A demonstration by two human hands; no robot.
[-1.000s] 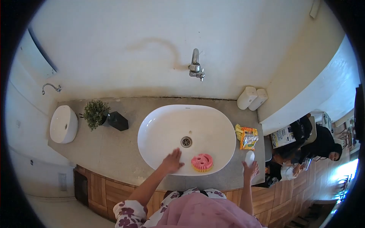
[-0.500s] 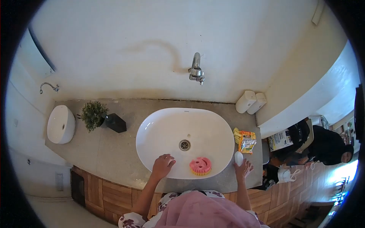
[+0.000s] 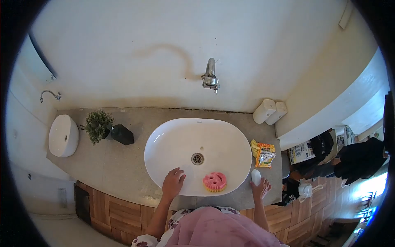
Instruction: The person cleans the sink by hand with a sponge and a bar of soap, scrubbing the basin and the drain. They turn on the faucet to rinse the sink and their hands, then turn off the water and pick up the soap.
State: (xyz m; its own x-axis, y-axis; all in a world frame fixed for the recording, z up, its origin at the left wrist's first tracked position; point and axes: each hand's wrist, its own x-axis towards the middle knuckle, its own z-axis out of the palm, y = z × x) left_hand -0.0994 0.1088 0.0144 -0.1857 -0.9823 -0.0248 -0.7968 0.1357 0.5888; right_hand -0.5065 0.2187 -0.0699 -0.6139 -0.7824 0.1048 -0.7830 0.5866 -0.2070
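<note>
My left hand [image 3: 173,183] hangs over the front left rim of the white oval sink [image 3: 164,144], fingers apart and holding nothing. Inside the sink, near its front wall, lies a pink smiley-face sponge [image 3: 214,181] with a yellow underside. To the right of the sink, my right hand [image 3: 260,190] has a smooth white oval piece [image 3: 256,177], which looks like a bar of soap, between thumb and fingers. Its other fingers are loosely spread. Just behind that hand, an orange and yellow packet [image 3: 264,156] rests on the counter.
A chrome tap [image 3: 211,76] juts from the wall behind the sink. Two white containers [image 3: 270,111] stand at the back right. On the left are a potted plant [image 3: 98,125], a dark bottle [image 3: 122,134] and a smaller basin [image 3: 63,136]. At far right is a person in dark clothes [image 3: 358,160].
My right hand and the white oval piece have shifted slightly toward me along the counter. The view has moved a little. The person at far right has changed posture. The sponge stays in place.
</note>
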